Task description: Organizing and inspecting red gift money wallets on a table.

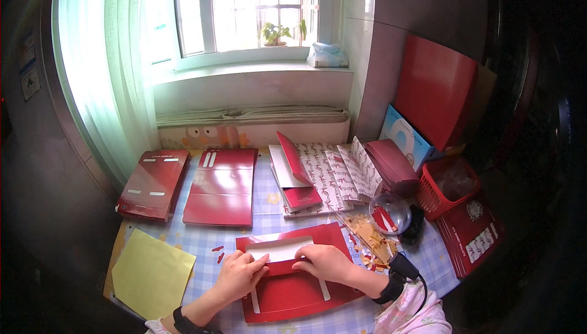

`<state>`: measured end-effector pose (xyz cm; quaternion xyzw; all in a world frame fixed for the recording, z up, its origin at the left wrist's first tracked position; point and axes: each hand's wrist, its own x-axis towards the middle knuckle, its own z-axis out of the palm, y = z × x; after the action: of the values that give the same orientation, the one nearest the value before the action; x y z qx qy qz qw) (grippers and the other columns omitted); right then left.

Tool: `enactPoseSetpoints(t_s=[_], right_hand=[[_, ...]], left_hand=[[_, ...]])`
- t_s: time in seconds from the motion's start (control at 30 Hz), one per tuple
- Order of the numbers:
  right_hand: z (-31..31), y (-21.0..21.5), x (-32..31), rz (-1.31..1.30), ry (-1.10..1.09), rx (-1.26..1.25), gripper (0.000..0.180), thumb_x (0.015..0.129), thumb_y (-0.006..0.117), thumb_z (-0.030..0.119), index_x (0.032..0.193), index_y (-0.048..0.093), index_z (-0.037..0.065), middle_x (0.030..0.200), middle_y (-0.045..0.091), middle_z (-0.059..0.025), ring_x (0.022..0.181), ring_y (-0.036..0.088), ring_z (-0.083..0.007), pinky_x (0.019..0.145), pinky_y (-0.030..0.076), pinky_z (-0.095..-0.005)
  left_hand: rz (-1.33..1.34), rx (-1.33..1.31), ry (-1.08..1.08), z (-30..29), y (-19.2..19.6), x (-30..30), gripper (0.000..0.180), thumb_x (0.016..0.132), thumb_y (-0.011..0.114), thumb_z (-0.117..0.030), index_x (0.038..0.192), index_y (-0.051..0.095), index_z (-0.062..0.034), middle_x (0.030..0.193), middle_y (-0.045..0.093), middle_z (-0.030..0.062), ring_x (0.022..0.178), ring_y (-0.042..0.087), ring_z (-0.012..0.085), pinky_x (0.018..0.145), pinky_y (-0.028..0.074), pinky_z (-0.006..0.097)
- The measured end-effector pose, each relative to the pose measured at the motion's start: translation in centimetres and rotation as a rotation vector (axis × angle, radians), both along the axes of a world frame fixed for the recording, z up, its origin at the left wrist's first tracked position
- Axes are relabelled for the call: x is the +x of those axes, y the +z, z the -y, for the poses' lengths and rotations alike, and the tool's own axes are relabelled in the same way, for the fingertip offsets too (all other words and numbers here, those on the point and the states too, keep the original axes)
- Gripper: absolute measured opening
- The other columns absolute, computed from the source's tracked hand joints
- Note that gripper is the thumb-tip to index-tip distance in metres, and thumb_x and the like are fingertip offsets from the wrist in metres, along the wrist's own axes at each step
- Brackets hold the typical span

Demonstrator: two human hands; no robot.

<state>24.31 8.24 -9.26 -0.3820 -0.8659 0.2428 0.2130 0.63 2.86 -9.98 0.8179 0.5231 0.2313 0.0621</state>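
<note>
I look down at a table with a blue and white checked cloth [269, 202]. Right in front of me lies a flat red cardboard sheet with folded flaps [296, 291], close to the near edge so both hands can reach it. My left hand [239, 276] lies spread on its left part, fingers bent and pressing the card down, not gripping anything. My right hand [324, 262] presses flat on the fold beside a white strip of tape [280, 251] at the top flap, I think to keep the flap from springing up. A yellow paper sheet [151, 273] lies to the left. Two stacks of flat red card [189, 184] wait farther back. Paper scraps [373, 239] and a clear round plastic bowl [389, 213] sit just to the right.
</note>
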Motion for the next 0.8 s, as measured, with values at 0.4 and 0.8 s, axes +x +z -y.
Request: enactPoseSetpoints(t_s=[0.4, 0.8], right_hand=[[-1.0, 0.3, 1.2, 0.025, 0.045, -0.094, 0.023, 0.082, 0.066, 0.021, 0.097, 0.062, 0.004, 0.093, 0.065, -0.0169, 0.090, 0.063, -0.0336, 0.077, 0.050, -0.0419], [-0.7, 1.2, 0.9, 0.050, 0.014, -0.135, 0.020, 0.082, 0.067, 0.019, 0.099, 0.062, 0.010, 0.089, 0.065, -0.0138, 0.084, 0.064, -0.0293, 0.074, 0.050, -0.0382]], left_hand=[[-0.107, -0.009, 0.016, 0.1, 0.3, -0.1, 0.024, 0.084, 0.065, -0.026, 0.106, 0.067, -0.0174, 0.074, 0.056, 0.0047, 0.077, 0.054, 0.0240, 0.071, 0.041, 0.039], [-0.075, 0.185, -0.126, 0.1, 0.8, -0.3, 0.035, 0.077, 0.068, -0.018, 0.111, 0.066, -0.0230, 0.107, 0.062, 0.0013, 0.100, 0.057, 0.0201, 0.079, 0.042, 0.036]])
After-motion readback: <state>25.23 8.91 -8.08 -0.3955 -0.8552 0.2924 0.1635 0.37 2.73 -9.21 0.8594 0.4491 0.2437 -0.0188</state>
